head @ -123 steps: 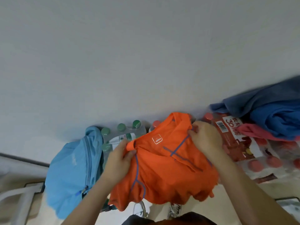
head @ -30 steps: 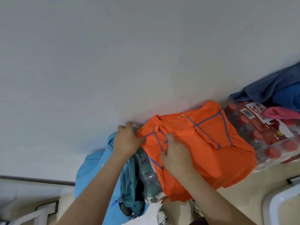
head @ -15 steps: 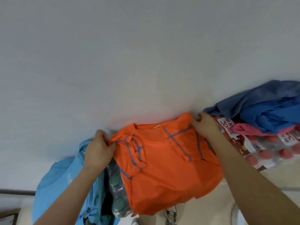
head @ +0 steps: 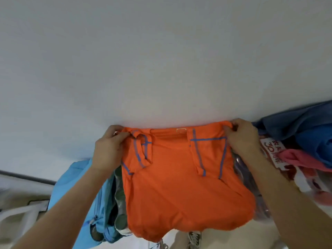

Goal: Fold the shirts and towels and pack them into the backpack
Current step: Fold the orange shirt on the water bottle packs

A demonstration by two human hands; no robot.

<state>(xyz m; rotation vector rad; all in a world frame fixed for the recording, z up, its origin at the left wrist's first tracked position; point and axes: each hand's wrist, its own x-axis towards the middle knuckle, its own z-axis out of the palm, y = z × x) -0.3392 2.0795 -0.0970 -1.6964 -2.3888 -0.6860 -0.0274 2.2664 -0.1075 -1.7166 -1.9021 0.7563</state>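
Observation:
An orange shirt (head: 181, 186) with blue seam lines lies spread over shrink-wrapped bottle packs against a white wall, both sleeves folded inward. My left hand (head: 107, 150) pinches its upper left corner. My right hand (head: 242, 139) pinches the upper right corner. A light blue backpack (head: 79, 191) sits to the left, partly under the shirt, its zip open. Dark blue cloth (head: 294, 121), a bright blue cloth (head: 316, 142) and a pink cloth (head: 301, 159) are piled at the right.
Green-capped bottles (head: 119, 194) show between backpack and shirt. A red-capped bottle pack with a white label (head: 273, 150) lies under the pile at right. My shoes (head: 194, 238) stand on the beige floor below. A white frame (head: 19, 212) is at lower left.
My hands have moved apart to the shirt's two upper corners and pulled it flat and square against the wall. The right sleeve is now folded in. Earlier the shirt was bunched.

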